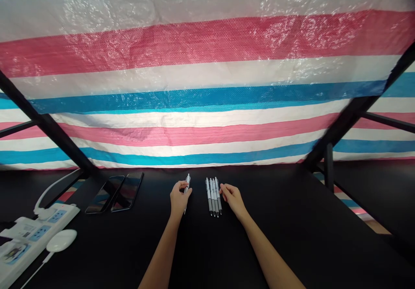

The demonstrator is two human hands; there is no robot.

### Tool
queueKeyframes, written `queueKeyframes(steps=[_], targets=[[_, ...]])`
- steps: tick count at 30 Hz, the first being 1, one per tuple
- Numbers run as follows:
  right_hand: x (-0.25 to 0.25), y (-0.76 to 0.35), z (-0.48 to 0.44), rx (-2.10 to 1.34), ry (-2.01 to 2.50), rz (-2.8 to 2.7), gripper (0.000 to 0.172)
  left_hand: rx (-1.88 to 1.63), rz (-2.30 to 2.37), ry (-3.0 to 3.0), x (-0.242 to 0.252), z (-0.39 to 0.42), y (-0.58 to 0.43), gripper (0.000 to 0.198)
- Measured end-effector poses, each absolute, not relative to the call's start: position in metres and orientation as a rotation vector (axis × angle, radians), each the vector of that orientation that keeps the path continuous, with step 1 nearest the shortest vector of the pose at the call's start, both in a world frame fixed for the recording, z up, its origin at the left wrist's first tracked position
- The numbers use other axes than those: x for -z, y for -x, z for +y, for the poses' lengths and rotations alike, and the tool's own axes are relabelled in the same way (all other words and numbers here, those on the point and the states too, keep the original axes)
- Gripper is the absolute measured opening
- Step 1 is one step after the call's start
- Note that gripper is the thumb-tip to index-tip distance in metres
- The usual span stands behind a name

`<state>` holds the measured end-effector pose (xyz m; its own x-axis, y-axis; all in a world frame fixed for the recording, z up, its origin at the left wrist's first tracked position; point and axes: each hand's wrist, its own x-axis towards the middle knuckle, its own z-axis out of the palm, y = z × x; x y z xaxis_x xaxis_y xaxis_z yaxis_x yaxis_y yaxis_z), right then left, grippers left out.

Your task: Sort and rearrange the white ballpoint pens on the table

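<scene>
On a black table before a striped tarp, the left hand pinches a pen; the right hand, fingers loose, touches a row of pens

On the table, phones lie left of one pen, four pens just right of it.

White-and-grey plastic click pen: mid-barrel hidden by the closed fingers of the left hand, only top and tip show; right hand at the row of four white-and-grey pens, pinch or mere touch too small to tell; both forearms cut off by the bottom edge; white plastic power strip cut off by the left edge, label print unreadable.
</scene>
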<state>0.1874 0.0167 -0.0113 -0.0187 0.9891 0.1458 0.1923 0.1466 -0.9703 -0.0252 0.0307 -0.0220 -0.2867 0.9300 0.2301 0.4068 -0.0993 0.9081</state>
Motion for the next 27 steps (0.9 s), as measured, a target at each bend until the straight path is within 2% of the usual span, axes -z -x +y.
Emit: queueKeyframes(steps=[8,15,23,27], targets=[[0.0089,-0.1869,0.0162,-1.004,1.244,-1.422,0.044,-1.356,1.648,-1.538,0.0251,0.0317,0.0265,0.019],[0.012,-0.1867,0.0167,-0.971,1.26,-1.456,0.043,-1.351,1.631,-1.519,0.0241,0.0309,0.0262,0.015],[0.0071,-0.1835,0.0083,-0.665,1.504,-1.735,0.02,-1.384,1.663,-1.689,0.0198,0.0279,0.0228,0.012],[0.0056,-0.1836,0.0074,-0.572,1.576,-1.844,0.017,-1.358,1.684,-1.759,0.018,0.0263,0.0203,0.009]])
